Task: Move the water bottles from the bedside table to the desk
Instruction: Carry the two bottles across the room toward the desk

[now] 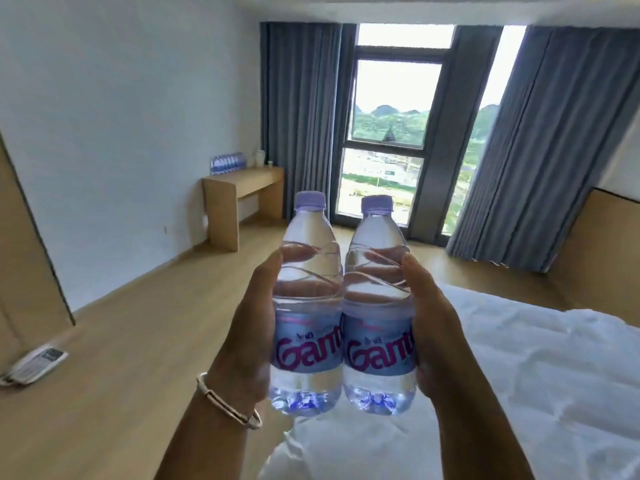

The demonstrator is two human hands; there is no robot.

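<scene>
Wooden desk (242, 178) against left wall, near window; row of water bottles (227, 162) standing on its back-left edge, touching the wall; white jug-like vessel (259, 157) and a small cup (270, 163) just right of them, too small to tell more; light wood floor (138, 341) carries desk & bed; white phone (33, 365) on a surface at far left edge; bed (519, 375) w/ rumpled white sheet at lower right.
</scene>
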